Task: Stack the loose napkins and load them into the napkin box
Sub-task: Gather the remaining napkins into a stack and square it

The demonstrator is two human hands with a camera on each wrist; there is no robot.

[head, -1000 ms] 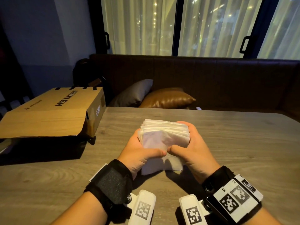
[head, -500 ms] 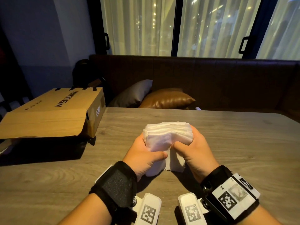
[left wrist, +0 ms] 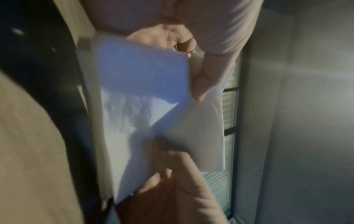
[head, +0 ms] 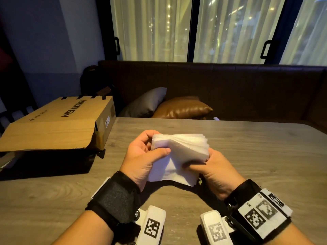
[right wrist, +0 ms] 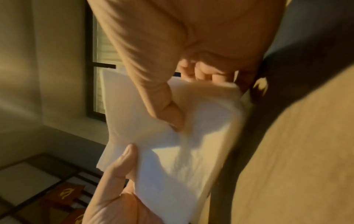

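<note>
We see a thick stack of thin white paper napkins, soft and slightly crinkled, its far edges fanned and one sheet drooping loose beneath, held up above the wood-grain table. Our left hand curls round the stack's left side, thumb pressed on top; our right hand pinches the right edge. A flat brown cardboard box sits left.

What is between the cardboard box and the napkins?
Only bare wooden table between the cardboard box and the napkins, seen in the head view.
</note>
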